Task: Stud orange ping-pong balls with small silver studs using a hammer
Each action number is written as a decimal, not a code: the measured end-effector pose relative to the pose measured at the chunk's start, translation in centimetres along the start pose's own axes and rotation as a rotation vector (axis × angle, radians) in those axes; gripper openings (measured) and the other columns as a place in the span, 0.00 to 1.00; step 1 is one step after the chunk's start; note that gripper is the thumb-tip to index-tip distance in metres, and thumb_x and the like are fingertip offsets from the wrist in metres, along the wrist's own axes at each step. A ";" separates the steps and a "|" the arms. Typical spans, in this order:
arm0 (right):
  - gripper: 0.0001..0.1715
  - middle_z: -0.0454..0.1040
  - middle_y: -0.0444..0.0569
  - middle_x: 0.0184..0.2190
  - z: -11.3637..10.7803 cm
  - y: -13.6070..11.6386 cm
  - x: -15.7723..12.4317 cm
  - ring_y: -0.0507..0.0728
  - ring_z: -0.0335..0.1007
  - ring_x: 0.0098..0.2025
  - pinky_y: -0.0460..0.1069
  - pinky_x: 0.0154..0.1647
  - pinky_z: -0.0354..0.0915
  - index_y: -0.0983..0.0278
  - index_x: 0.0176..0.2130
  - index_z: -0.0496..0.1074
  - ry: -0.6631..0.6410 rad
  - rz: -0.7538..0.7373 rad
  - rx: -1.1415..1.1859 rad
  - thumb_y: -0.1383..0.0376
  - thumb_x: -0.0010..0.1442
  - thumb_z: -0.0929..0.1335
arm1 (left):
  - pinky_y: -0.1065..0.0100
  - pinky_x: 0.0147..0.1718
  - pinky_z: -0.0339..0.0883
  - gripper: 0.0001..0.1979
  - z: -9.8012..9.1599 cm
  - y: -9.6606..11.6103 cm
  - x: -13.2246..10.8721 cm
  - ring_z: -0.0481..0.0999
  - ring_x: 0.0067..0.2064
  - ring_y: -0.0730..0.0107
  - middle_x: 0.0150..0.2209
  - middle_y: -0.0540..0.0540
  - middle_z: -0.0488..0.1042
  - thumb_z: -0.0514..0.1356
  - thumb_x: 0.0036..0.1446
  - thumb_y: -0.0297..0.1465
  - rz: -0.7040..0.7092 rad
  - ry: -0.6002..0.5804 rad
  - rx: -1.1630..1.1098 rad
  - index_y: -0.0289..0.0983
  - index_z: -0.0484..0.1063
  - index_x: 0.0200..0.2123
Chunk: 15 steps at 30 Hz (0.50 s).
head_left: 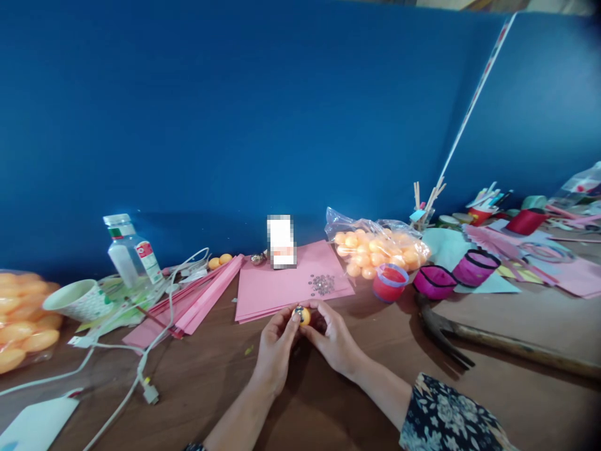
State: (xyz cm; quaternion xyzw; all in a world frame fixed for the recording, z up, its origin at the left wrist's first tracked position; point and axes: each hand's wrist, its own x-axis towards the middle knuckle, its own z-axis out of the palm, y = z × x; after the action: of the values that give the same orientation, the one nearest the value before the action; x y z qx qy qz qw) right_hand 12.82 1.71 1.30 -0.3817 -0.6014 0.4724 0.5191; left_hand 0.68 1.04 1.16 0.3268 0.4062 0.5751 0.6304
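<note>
we hold a small orange ball [305,316] between our left grip [276,341] and right grip [336,340], both pinching its sides, near pink sheets [263,288]

The left forearm [246,404] and right forearm [382,389] are slanting inward. The left hand [276,343] and right hand [337,341] are facing each other; the bent fingers [325,309] and thumbs [291,330] are forming a pinch grip.

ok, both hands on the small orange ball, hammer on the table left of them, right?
Wrong side: the head view shows the hammer on the table right of them. Left hand and right hand are on the small orange ball, as you say.
</note>
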 end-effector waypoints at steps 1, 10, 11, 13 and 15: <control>0.16 0.71 0.47 0.38 0.0 0.0 0.0 0.54 0.68 0.38 0.49 0.40 0.64 0.61 0.42 0.66 -0.005 -0.004 -0.019 0.67 0.51 0.67 | 0.65 0.43 0.66 0.18 0.0 -0.1 0.1 0.74 0.40 0.65 0.40 0.42 0.75 0.63 0.45 0.35 0.006 0.009 0.017 0.34 0.70 0.40; 0.18 0.70 0.48 0.40 0.2 0.9 0.2 0.55 0.68 0.41 0.50 0.42 0.65 0.61 0.43 0.64 -0.003 0.025 0.089 0.64 0.50 0.68 | 0.66 0.42 0.67 0.21 -0.1 -0.2 0.0 0.74 0.42 0.65 0.41 0.43 0.75 0.62 0.46 0.35 0.027 0.040 0.029 0.36 0.68 0.45; 0.18 0.71 0.48 0.39 0.1 0.9 0.3 0.55 0.68 0.40 0.50 0.41 0.66 0.61 0.41 0.64 0.005 0.044 0.131 0.63 0.49 0.69 | 0.65 0.43 0.67 0.22 -0.1 -0.1 -0.2 0.73 0.43 0.64 0.42 0.42 0.74 0.62 0.46 0.34 0.030 0.022 0.016 0.36 0.67 0.46; 0.17 0.71 0.47 0.36 -0.1 0.9 0.5 0.54 0.69 0.38 0.49 0.40 0.66 0.62 0.39 0.64 0.028 0.090 0.206 0.61 0.49 0.69 | 0.65 0.43 0.67 0.23 0.0 -0.1 -0.3 0.73 0.44 0.64 0.44 0.42 0.73 0.62 0.46 0.34 0.037 0.002 -0.011 0.36 0.67 0.47; 0.18 0.72 0.47 0.36 -0.2 0.8 0.6 0.54 0.69 0.37 0.50 0.39 0.66 0.63 0.39 0.65 0.038 0.142 0.282 0.59 0.49 0.69 | 0.64 0.43 0.67 0.22 0.0 -0.1 -0.3 0.74 0.43 0.64 0.45 0.42 0.73 0.61 0.47 0.35 0.041 0.002 -0.021 0.37 0.67 0.47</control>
State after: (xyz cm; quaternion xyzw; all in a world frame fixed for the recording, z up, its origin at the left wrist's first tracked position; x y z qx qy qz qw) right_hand 12.93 2.55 0.68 -0.3555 -0.4906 0.5803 0.5442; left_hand 0.67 0.69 1.14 0.3278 0.3939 0.5924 0.6217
